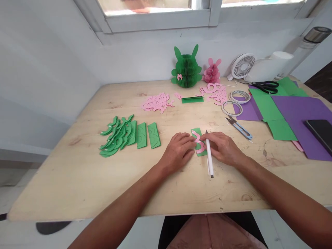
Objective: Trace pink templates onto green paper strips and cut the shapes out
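- The pale wooden counter (85, 186) is carrying everything below a white-framed window.
- Purple sheets (306, 110) and green sheets (281, 129) are overlapping at the right.
- A green paper figure (187, 71) with ears is standing near the wall, a smaller pink paper figure (212, 74) standing just beside it.
- Green cut-outs (116, 138) are lying heaped at the left, beside two marked green cards (154, 135).
- The left hand (180, 148) is resting its fingertips at the left edge of the pink strip; whether it is pinching or merely pressing, I cannot tell.
- The right hand (223, 147) is grasping the pen while its fingertips are reaching the strip's right edge.
- The white pen (209, 159) is pointing its dark tip away from the person.
- Blue-handled snips (240, 128) are lying right of that hand.
- A green card (201, 154) is lying between both hands.
- The wavy pink strip (199, 149) is lying on that card.
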Available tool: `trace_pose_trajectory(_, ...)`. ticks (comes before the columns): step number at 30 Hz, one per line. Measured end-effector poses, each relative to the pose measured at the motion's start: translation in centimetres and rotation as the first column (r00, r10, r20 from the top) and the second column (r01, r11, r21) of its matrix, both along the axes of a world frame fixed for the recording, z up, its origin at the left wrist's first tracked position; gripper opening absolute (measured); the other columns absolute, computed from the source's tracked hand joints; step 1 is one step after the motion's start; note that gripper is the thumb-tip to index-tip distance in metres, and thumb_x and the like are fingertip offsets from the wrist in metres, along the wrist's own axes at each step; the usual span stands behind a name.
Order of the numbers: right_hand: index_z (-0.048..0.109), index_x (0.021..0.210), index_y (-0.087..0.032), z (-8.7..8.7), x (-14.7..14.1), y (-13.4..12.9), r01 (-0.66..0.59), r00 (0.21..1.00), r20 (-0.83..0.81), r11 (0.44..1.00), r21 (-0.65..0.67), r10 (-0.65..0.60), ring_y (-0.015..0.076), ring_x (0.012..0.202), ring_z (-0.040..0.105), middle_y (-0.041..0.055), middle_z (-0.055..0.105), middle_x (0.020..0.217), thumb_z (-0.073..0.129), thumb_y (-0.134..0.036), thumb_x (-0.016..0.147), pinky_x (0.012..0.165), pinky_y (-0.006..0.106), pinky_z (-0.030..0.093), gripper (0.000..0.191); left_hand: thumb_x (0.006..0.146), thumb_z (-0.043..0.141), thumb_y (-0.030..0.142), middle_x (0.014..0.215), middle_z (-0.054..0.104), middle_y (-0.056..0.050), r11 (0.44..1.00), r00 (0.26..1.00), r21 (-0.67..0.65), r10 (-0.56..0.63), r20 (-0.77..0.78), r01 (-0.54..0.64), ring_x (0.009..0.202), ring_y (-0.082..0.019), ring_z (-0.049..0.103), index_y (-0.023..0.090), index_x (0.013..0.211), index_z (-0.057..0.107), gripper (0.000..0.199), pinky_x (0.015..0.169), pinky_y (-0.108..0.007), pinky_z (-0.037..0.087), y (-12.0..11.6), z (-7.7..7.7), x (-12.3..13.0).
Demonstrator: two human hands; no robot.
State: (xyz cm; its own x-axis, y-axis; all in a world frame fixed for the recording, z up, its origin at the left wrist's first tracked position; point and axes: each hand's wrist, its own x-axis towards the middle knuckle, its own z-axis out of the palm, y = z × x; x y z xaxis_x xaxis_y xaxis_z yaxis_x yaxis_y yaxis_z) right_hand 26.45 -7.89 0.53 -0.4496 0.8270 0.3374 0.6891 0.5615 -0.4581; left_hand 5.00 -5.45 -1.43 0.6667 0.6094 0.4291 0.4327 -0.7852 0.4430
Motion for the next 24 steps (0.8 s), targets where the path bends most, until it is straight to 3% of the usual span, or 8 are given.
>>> trace_pose_trajectory(14,0.057,0.107,-0.022,-0.4,0.3,-0.2,0.008,1.000,0.009,1.000,0.000,-0.008,0.0220,0.088,0.065,0.0058,0.070,0.102,0.050,-0.020,0.087,0.079,0.036,0.047,0.022,0.082,0.052,0.010,0.113,0.066,-0.005,0.995,0.993,-0.095,0.017,-0.120,-0.028,0.111,-0.023,0.054,0.020,0.096,0.065,0.021,0.099,-0.044,0.041,-0.1,1.4,0.7)
trace_pose_trajectory(24,0.057,0.109,-0.024,-0.3,0.2,-0.1,0.004,1.000,-0.004,1.000,-0.008,-0.004,0.0212,0.089,0.065,0.0038,0.070,0.102,0.052,-0.019,0.086,0.080,0.035,0.046,0.025,0.081,0.052,0.011,0.115,0.065,-0.005,0.994,0.994,-0.077,0.071,-0.078,-0.077,0.113,-0.023,0.053,0.020,0.095,0.065,0.021,0.100,-0.045,0.040,-0.5,0.7,0.9)
